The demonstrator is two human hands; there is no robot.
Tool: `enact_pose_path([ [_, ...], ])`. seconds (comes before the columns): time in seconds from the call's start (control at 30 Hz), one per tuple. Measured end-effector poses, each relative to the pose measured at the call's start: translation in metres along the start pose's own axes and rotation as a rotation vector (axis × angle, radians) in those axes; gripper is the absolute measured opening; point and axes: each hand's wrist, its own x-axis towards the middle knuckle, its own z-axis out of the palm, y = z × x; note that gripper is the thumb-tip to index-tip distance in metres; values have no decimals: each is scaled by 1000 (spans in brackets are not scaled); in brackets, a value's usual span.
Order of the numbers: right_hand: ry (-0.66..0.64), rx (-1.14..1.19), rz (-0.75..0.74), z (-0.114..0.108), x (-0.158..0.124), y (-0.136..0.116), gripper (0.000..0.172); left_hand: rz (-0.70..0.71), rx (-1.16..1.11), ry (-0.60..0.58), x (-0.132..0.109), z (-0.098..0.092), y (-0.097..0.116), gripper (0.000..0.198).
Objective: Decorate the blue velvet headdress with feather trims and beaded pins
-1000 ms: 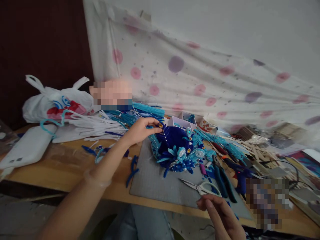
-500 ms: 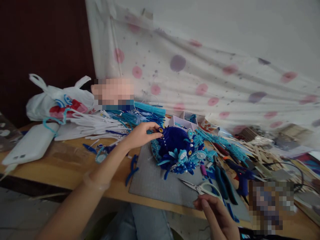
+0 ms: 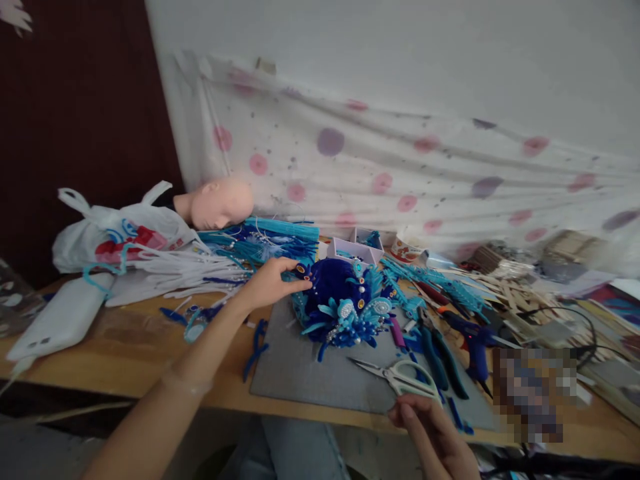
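Note:
A dark blue velvet headdress rests on the grey mat, trimmed with turquoise leaves, pearls and gold-set gems. At its upper left edge, my left hand pinches a small blue ornament with an amber gem between thumb and fingertips. Whether that ornament is fixed to the headdress cannot be told. My right hand hovers at the mat's front edge, thumb and fingers curled together; anything in them is hidden. Just beyond it lie white-handled scissors, their blades pointing left.
The grey mat lies on a wooden table. Right of it are pliers and a blue glue gun. Behind stand small white boxes and a mannequin head. A white power bank lies at left.
The view has shifted slightly, showing the mannequin head plainly. My left hand keeps its pinch at the headdress's edge. My right hand stays near the scissors, fingers still curled.

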Motion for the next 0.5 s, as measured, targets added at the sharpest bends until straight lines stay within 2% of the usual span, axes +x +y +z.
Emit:
enact_pose_path([
  [0.27, 55, -7, -48, 0, -7, 0, 28, 16, 100, 3, -3, -3, 11, 28],
  [0.4, 243, -97, -21, -14, -8, 8, 31, -24, 131, 61, -6, -1, 16, 33],
  [0.5, 423, -205, 24, -38, -1, 16, 39, -63, 100, 88, -6, 4, 18, 37],
])
